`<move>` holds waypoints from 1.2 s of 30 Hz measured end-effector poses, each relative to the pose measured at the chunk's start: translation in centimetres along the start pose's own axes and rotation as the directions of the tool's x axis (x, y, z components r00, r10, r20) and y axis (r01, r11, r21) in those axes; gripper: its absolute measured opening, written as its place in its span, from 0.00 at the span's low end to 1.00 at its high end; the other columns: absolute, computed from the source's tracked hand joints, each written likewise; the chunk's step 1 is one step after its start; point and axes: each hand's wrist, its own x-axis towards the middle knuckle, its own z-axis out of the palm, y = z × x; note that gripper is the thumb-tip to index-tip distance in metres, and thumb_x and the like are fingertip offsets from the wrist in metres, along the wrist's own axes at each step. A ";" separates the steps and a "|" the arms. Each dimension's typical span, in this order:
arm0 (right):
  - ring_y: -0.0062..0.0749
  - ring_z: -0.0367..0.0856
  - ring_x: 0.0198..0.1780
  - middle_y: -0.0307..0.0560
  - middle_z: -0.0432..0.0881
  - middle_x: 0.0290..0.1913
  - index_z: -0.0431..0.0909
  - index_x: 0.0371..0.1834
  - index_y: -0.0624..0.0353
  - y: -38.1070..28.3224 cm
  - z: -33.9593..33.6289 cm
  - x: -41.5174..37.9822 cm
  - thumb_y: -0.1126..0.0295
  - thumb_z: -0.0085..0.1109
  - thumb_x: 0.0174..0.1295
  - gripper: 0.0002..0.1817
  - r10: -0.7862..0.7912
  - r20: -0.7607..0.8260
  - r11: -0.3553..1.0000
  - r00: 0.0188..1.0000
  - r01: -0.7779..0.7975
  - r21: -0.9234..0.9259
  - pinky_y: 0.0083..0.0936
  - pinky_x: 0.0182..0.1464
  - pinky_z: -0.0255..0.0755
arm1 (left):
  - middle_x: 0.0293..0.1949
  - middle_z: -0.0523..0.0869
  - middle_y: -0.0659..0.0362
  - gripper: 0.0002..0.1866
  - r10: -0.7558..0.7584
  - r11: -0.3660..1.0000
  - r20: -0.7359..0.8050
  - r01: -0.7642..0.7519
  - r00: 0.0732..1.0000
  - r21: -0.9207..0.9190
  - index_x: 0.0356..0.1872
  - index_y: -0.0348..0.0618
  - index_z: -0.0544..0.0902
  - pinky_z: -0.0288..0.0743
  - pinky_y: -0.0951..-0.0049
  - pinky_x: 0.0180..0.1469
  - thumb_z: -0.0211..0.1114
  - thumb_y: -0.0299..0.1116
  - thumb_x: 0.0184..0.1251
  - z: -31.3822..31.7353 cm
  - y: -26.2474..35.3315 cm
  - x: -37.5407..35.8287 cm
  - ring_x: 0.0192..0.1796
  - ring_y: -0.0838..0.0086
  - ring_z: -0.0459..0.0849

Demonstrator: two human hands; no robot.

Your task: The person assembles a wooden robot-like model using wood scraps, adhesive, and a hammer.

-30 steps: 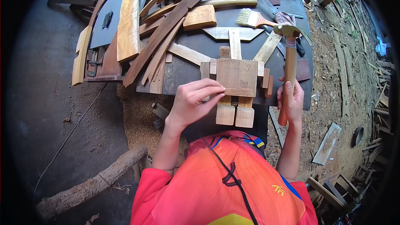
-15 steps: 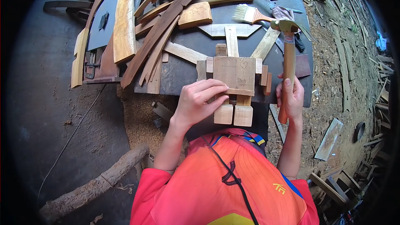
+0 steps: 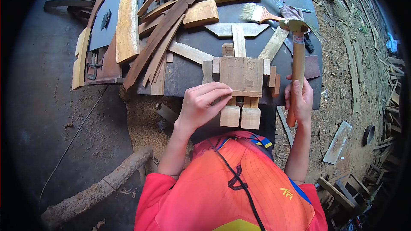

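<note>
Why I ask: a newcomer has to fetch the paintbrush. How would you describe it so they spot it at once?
Start at the dark tabletop and find the hammer in the right hand. The paintbrush lies just left of the hammer's head, beyond the pale board with slanted ends. Among the wood and metal around it, it alone has cream bristles and a reddish handle.
</note>
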 end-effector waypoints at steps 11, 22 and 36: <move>0.14 0.69 0.18 0.37 0.78 0.26 0.77 0.61 0.63 -0.1 0.0 0.0 0.50 0.54 0.87 0.23 -0.015 0.003 1.000 1.000 0.015 -0.013 0.17 0.20 0.62 | 0.42 0.96 0.59 0.12 -0.004 1.000 -0.034 0.004 0.999 -0.011 0.43 0.42 0.93 0.80 0.75 0.30 0.82 0.20 0.59 0.3 0.1 -0.1 0.33 0.74 0.91; 0.14 0.69 0.18 0.36 0.78 0.26 0.78 0.60 0.63 -0.2 0.1 0.0 0.50 0.54 0.87 0.23 -0.018 0.002 1.000 1.000 0.018 -0.020 0.16 0.20 0.62 | 0.43 0.96 0.59 0.12 -0.015 0.999 -0.032 0.014 0.999 -0.029 0.43 0.42 0.93 0.77 0.76 0.28 0.82 0.20 0.59 0.2 0.1 -0.1 0.30 0.76 0.89; 0.13 0.70 0.19 0.35 0.78 0.26 0.78 0.60 0.62 -0.1 0.2 -0.1 0.49 0.54 0.87 0.24 -0.019 -0.008 0.999 1.000 0.018 -0.030 0.16 0.20 0.62 | 0.47 0.96 0.59 0.15 -0.074 0.994 0.003 0.074 0.997 -0.082 0.46 0.43 0.94 0.72 0.79 0.25 0.84 0.22 0.58 0.1 0.1 -0.3 0.25 0.81 0.81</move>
